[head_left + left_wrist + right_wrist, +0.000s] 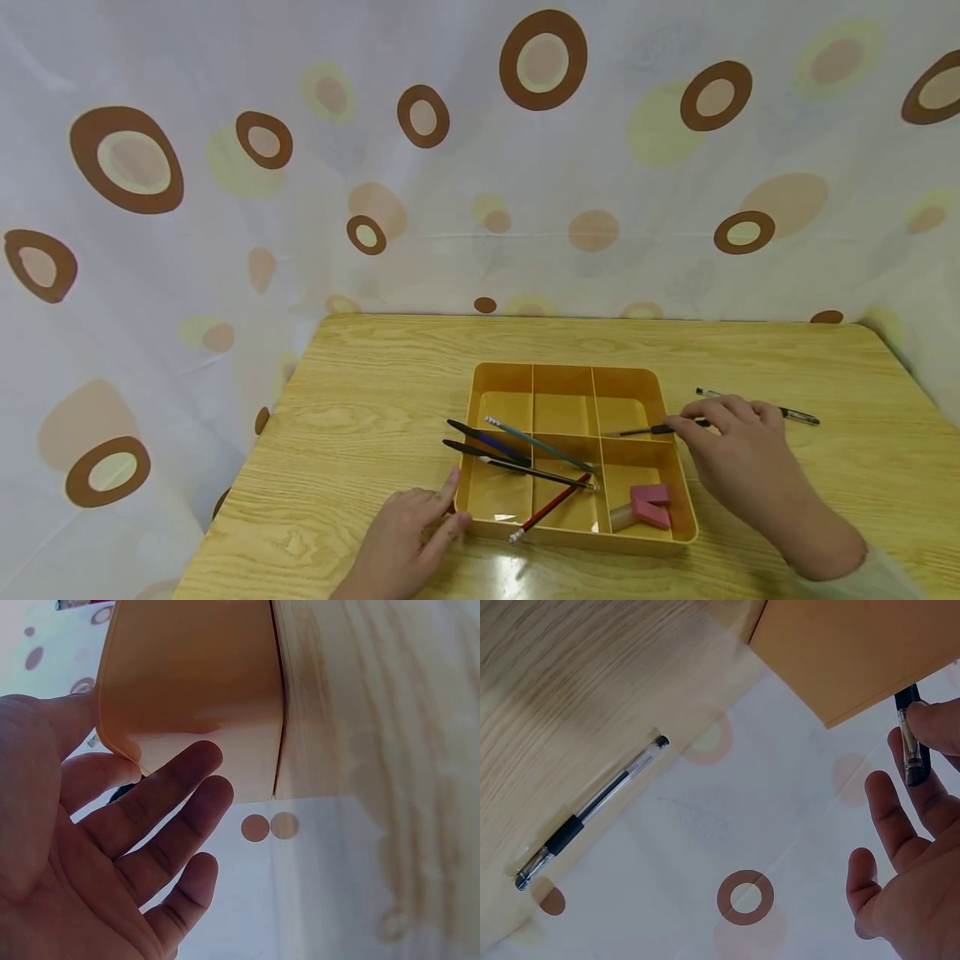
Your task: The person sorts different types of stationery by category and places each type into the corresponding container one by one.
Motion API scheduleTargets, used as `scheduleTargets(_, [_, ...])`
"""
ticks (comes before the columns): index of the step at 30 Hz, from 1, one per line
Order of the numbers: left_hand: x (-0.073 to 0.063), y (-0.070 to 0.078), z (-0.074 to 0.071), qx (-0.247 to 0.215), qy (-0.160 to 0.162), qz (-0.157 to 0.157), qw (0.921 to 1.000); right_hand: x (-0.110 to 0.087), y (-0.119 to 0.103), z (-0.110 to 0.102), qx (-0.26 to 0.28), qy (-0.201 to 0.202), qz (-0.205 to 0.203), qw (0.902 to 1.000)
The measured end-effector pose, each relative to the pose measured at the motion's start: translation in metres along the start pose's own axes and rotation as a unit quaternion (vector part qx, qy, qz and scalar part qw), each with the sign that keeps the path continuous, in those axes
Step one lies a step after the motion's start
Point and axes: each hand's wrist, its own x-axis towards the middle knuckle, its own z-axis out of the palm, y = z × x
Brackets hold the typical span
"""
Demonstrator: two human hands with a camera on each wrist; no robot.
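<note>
A yellow divided tray (570, 540) lies on the table. At its near left corner, my left hand (408, 533) touches the walls with thumb and index finger, the other fingers loosely spread in the left wrist view. My right hand (738, 454) pinches a black-gripped pen (913, 742) between thumb and index finger at the tray's right wall. In the head view that pen's tip reaches over the right-hand compartments. Beyond the right hand, another clear pen with a black grip (592, 806) lies on the table.
Across the tray's dividers lie a teal pencil (536, 442), a red-and-black pencil (551, 510), a blue pen (498, 443) and a black pen (525, 471). Pink erasers (650, 505) sit in the near right compartment. A patterned curtain (465, 192) surrounds the wooden table (360, 400).
</note>
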Motion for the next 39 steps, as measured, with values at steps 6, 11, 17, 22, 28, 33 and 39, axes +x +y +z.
scheduleTargets(6, [0.0,0.001,-0.001,-0.005,-0.001,-0.004,1.0,0.002,-0.005,0.003,-0.004,-0.031,-0.001,0.9995])
scheduleTargets(11, [0.0,-0.001,0.001,-0.004,0.002,0.002,1.0,0.001,-0.008,0.006,-0.005,-0.05,0.006,0.9987])
scheduleTargets(17, [-0.001,-0.002,0.002,0.0,0.004,0.013,0.9999,0.0,-0.008,0.006,-0.003,-0.045,0.001,0.999])
scheduleTargets(22, [0.0,-0.002,0.002,-0.001,0.004,0.015,0.9999,0.0,-0.008,0.005,0.003,-0.009,0.009,0.9999])
scheduleTargets(28, [0.0,-0.002,0.002,-0.001,0.009,0.022,0.9997,-0.004,-0.006,0.0,0.021,-0.006,0.041,0.9989])
scheduleTargets(33, [0.0,-0.003,0.003,0.0,0.01,0.021,0.9997,-0.01,-0.002,-0.008,0.024,-0.034,0.084,0.9956])
scheduleTargets(39, [0.0,-0.004,0.004,-0.001,0.01,0.02,0.9997,-0.018,0.015,-0.011,0.014,-0.045,0.136,0.9896])
